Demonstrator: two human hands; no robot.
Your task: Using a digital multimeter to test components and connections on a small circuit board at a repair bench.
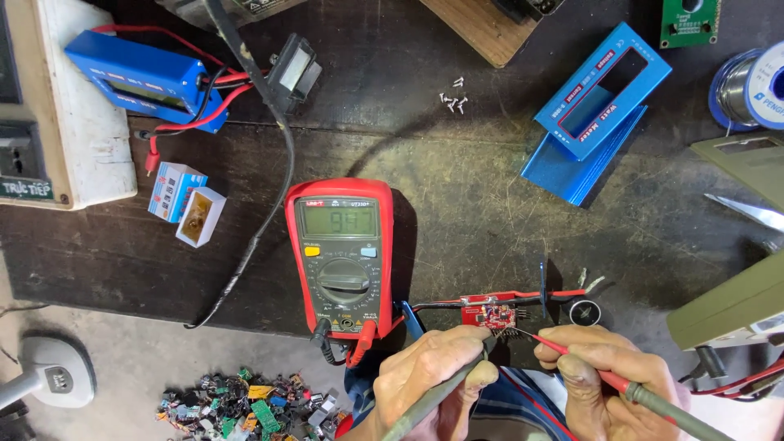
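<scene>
Dark workbench [457, 188] carried everything. Red meter [341, 255] lay flat at centre, screen lit, two leads plugged in at its base. Blue metal case [594, 110] sat well apart, upper right. Left hand [437, 380] was closed round a dark probe [445, 385]; right hand [608, 371] pinched a red probe [572, 357] — both tips touched the small red circuit board [492, 314] at the bench's near edge, just right of the meter
</scene>
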